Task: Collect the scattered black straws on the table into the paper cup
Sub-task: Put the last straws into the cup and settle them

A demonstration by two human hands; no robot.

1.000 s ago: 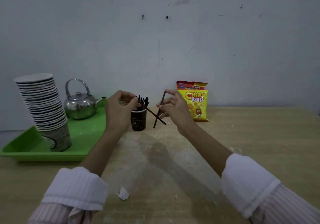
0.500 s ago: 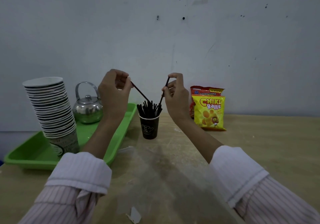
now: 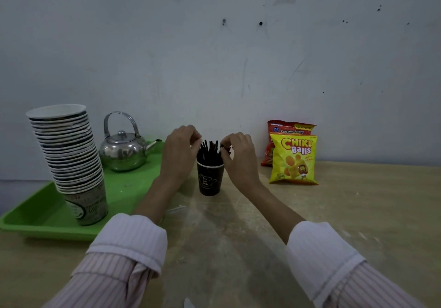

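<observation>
Pale grey plaster wall [image 3: 214,69], scuffed and pocked, backs a worn wooden table [image 3: 358,212] with a dull, streaked top. At its left sits a glossy green plastic tray [image 3: 133,183] carrying a tall stack of nested white paper cups [image 3: 69,155] and a round polished steel kettle [image 3: 123,152]. A crinkly yellow snack bag [image 3: 293,159] stands at the right.

Between them the person's left hand [image 3: 179,152] and right hand [image 3: 239,157] flank a small dark paper cup [image 3: 210,180]. It is upright on the table, with thin black straws [image 3: 209,151] bristling from its mouth. The right fingers [image 3: 232,139] pinch a straw tip just above the rim. The left fingers [image 3: 193,133] curl against the bunch; whether they grasp one cannot be told.

No loose straw shows on the table, so this looks like the final insertion. The next move calls for a gentle release without tipping the light cup.
</observation>
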